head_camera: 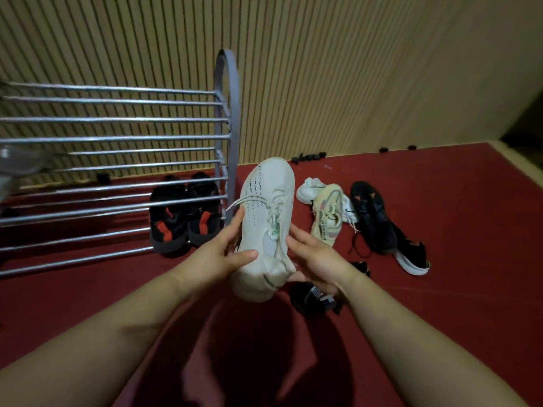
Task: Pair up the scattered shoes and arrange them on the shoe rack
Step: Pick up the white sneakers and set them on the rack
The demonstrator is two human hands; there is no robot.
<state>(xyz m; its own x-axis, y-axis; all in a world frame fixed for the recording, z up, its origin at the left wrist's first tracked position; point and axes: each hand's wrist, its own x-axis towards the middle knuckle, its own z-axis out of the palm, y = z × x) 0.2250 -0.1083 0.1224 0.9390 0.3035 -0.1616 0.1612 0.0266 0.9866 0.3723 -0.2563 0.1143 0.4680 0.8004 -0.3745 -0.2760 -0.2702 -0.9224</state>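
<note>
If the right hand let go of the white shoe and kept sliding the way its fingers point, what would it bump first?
The right hand points up and slightly left, along the white shoe. Past the toe lies bare red floor, then probably the striped wall. Depth is hard to judge.

The shoe rack (117, 139) ran off the left edge, so its far side frame could not be seen. A pale blurred shape (17, 163) at that edge was too smeared to identify. The pair of black-and-red shoes (185, 212) sat behind the rack's rails, which crossed them. The white sneaker (264, 218) hid the left hand's (217, 254) fingertips and part of the right hand's (317, 259) palm. A dark shoe (314, 298) lay mostly hidden under the right wrist. Small black objects (308, 157) along the wall were too small to tell. A white shoe (308, 189) was partly covered by the beige sneaker (326, 215).
</note>
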